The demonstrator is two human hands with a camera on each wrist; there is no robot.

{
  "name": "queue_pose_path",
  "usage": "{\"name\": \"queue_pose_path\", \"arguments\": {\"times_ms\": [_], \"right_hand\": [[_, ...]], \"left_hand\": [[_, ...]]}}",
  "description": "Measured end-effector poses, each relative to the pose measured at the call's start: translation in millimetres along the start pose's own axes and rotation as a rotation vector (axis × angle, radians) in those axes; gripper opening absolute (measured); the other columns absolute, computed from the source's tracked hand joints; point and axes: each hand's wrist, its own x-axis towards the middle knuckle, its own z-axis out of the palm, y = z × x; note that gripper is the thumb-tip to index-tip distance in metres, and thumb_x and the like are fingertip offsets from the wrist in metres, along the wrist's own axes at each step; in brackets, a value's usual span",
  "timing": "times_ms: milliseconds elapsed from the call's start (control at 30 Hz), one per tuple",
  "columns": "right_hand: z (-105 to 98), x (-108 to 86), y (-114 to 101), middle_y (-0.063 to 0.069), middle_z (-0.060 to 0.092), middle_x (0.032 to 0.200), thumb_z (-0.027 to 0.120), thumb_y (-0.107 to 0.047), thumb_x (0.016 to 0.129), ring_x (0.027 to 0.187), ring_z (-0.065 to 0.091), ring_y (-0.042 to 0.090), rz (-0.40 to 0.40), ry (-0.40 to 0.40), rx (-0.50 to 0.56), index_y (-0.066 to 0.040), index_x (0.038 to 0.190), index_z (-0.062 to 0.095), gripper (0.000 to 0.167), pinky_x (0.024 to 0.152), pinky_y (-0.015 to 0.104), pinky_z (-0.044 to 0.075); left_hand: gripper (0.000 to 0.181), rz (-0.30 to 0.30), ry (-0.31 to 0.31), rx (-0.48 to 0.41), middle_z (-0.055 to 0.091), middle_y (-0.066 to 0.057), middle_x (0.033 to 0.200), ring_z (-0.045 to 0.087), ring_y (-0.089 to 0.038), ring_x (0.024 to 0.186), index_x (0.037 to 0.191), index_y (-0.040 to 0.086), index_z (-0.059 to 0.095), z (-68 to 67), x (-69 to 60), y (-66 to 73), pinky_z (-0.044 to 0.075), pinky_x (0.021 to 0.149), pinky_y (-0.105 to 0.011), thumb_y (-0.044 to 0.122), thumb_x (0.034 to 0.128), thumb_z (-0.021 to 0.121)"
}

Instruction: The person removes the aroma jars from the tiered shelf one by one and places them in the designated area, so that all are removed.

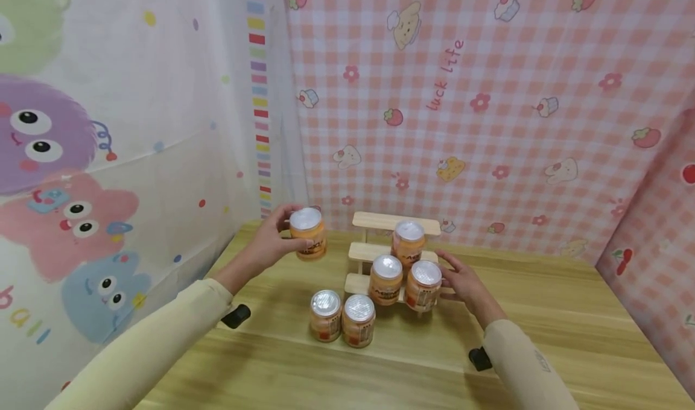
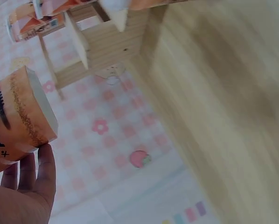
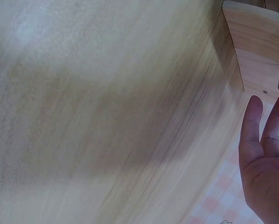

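Note:
My left hand (image 1: 274, 238) grips an orange can (image 1: 309, 244) with a silver lid, holding it in the air left of a three-tier wooden rack (image 1: 396, 222). The left wrist view shows the fingers round this can (image 2: 23, 116). On the middle tier stands one can (image 1: 408, 244) of the same kind. Two more, a left can (image 1: 385, 283) and a right can (image 1: 423, 289), are on the lowest tier. My right hand (image 1: 464, 280) is beside the rack's right end, its fingers extended near the right can. Whether they touch it is hard to tell.
On the wood-grain table (image 1: 271, 362), two similar cans stand side by side before the rack: one can (image 1: 326, 319) and another can (image 1: 359, 322). A pink checked cloth (image 1: 488, 126) hangs behind, a cartoon-printed cloth (image 1: 179, 96) at left. Small black objects show near both forearms.

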Motion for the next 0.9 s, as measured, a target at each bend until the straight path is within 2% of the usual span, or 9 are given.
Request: {"name": "queue_pose_path", "arguments": {"times_ms": [233,500,767,900], "right_hand": [[-1.7,0.5,1.7,0.029,0.046,0.143,0.05,-0.029,0.105,0.091,0.065,0.014,-0.004,0.007,0.008,-0.014,0.157,0.027,0.058,0.088,0.051,0.053],[-1.8,0.2,1.0,0.029,0.047,0.142,0.049,-0.027,0.106,0.089,0.064,0.013,0.003,-0.006,0.012,-0.014,0.157,0.026,0.058,0.085,0.047,0.054],[-0.5,-1.7,-2.6,0.029,0.044,0.144,0.05,-0.03,0.105,0.093,0.064,0.015,0.005,-0.01,0.011,-0.014,0.158,0.025,0.06,0.09,0.052,0.052],[0.2,-1.7,-1.2,0.028,0.047,0.143,0.05,-0.028,0.106,0.091,0.064,0.014,0.007,-0.009,0.017,-0.014,0.157,0.026,0.059,0.088,0.05,0.052]], "left_hand": [[0.075,-0.027,0.006,0.017,0.053,-0.019,0.127,0.052,-0.037,0.119,0.142,0.002,0.042,-5.4,-20.8,-22.3,0.052,0.09,-0.044,0.006,0.0786,0.082],[0.071,-0.05,0.022,0.037,0.055,-0.019,0.124,0.053,-0.037,0.116,0.136,0.0,0.046,-1.8,-42.8,-49.4,0.052,0.087,-0.038,0.007,0.0774,0.084],[0.068,-0.075,0.029,0.009,0.054,-0.019,0.125,0.052,-0.036,0.115,0.134,-0.001,0.046,3.6,-56.1,-61.5,0.051,0.089,-0.039,0.005,0.0773,0.083],[0.068,-0.095,0.029,-0.002,0.054,-0.019,0.125,0.052,-0.037,0.115,0.133,-0.001,0.047,5.7,-59.7,-66.5,0.05,0.09,-0.041,0.002,0.0755,0.083]]}}
